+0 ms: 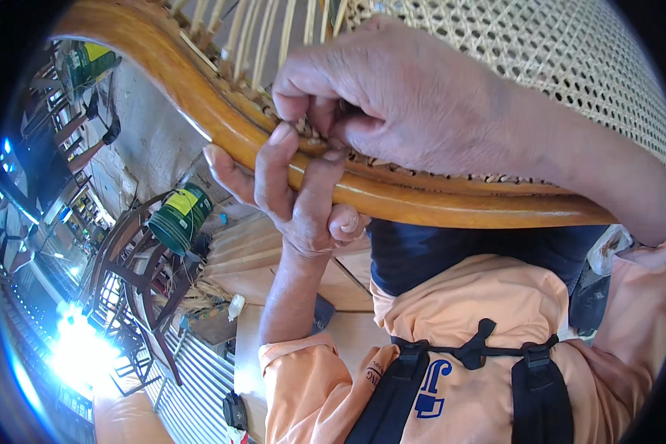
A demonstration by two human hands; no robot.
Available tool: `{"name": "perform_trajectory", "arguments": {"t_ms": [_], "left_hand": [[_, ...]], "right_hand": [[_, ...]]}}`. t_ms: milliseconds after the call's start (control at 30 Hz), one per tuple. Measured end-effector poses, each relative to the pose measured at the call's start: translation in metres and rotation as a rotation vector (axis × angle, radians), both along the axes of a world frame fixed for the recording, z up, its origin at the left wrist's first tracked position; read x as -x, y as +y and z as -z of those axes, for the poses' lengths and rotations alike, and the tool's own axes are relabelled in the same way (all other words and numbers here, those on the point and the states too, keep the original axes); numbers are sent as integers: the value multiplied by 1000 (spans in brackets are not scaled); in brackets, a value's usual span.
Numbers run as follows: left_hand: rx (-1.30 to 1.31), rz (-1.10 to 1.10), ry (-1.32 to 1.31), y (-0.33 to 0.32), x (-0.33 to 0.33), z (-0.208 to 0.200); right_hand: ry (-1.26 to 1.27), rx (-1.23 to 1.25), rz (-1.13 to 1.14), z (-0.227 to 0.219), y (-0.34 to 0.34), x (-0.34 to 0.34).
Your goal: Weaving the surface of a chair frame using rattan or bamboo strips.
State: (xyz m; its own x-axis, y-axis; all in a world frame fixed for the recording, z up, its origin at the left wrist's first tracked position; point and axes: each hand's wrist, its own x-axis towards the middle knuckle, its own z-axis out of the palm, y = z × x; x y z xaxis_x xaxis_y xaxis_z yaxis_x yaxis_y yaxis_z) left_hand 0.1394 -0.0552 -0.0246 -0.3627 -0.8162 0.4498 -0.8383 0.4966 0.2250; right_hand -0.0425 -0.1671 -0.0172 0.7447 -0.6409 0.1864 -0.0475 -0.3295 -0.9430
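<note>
A curved, varnished wooden frame crosses in front of me, with cane strips strung from holes along its inner edge. To the right the cane forms a finished-looking open mesh; at the upper left, loose parallel cane strands run up from the rim. My left hand comes from below, its fingers curled over the frame and their tips beside the cane edge. My right hand lies across the mesh, thumb and fingers pinched at a cane strand by the rim. The held part is mostly hidden behind the fingers.
Dark wooden chair frames stand at the left, near a green bucket with a yellow label. Another green bucket is farther off. Wooden boards lie below. Very bright light glares at the lower left.
</note>
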Motion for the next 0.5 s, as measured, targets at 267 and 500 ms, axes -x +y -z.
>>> {"name": "perform_trajectory", "arguments": {"t_ms": [267, 500], "left_hand": [[-30, -82, 43, 6, 4, 2], [-2, -82, 102, 7, 8, 10]], "right_hand": [[-112, -207, -4, 8, -4, 5], [-71, -179, 356, -24, -11, 67]]}}
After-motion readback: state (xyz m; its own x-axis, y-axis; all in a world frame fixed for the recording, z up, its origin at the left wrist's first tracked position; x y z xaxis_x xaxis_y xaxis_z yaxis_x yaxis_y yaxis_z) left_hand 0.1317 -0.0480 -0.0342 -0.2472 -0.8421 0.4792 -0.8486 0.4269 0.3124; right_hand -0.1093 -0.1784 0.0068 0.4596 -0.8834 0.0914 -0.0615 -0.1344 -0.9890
